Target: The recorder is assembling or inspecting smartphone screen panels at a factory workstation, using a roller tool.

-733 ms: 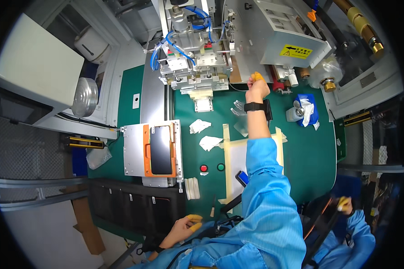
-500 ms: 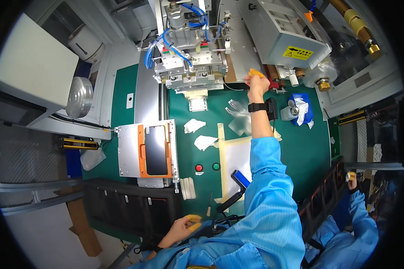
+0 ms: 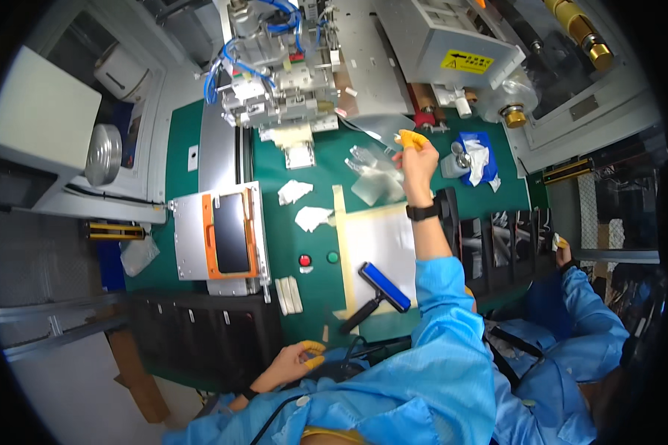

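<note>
My right hand [image 3: 418,165], with yellow finger cots, reaches out over the green table in front of the machine's feed area. Its thumb and fingers are pinched at the edge of a thin clear film [image 3: 380,126]. Low in front of my body, my left hand [image 3: 283,366] holds nothing, its cotted thumb and finger apart. A blue roller with a black handle [image 3: 383,286] lies on a white sheet [image 3: 378,236] edged with yellow tape. Crumpled clear plastic [image 3: 377,182] lies just left of my right hand.
At left, a phone-shaped dark panel [image 3: 232,233] sits in an orange frame [image 3: 211,245] on a metal fixture. A press with blue hoses [image 3: 274,89] stands behind. White wipes [image 3: 313,217], a red button [image 3: 304,260] and a bottle [image 3: 453,165] are around. A co-worker's hand [image 3: 563,252] is beside a black divided tray [image 3: 476,259].
My right hand has come back from the machine, with clear film now showing at its fingers. The view has shifted. At right, the black tray now lies flatter on the table.
</note>
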{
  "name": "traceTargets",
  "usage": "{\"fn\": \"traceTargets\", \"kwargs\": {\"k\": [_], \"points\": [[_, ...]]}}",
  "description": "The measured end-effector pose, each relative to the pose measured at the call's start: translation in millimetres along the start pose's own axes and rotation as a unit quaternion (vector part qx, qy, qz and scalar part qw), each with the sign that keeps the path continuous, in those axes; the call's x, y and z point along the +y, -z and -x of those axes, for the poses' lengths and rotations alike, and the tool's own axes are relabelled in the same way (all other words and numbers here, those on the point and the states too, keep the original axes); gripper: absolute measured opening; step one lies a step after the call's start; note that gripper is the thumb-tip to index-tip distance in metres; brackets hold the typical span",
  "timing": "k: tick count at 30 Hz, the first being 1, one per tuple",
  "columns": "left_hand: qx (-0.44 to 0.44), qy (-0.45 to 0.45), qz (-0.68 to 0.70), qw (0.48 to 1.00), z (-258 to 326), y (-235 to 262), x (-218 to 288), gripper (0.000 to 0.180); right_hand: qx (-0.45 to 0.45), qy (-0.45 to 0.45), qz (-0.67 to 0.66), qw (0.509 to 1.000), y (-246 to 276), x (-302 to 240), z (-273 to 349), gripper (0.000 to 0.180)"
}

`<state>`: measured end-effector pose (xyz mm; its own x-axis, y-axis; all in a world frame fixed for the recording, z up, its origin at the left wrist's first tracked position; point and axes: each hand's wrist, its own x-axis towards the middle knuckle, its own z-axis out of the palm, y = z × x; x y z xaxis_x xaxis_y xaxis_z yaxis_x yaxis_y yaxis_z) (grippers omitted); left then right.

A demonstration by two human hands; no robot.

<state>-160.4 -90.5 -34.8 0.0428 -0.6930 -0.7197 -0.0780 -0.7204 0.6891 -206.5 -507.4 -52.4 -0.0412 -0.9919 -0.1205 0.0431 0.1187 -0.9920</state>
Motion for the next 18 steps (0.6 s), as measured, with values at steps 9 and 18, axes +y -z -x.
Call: {"fn": "traceTargets", "kwargs": {"k": [9, 18], "points": [[0.019, -0.032, -0.019, 0.999, 11, -5, 14, 0.026, 0.008, 0.502, 0.387, 0.773, -4, 67, 101, 0.016], [0.060, -0.073, 0.001, 0.996, 39, 3, 8, 0.023, -0.244, 0.417, 0.365, 0.796, -26, 97, 178, 0.024]]}}
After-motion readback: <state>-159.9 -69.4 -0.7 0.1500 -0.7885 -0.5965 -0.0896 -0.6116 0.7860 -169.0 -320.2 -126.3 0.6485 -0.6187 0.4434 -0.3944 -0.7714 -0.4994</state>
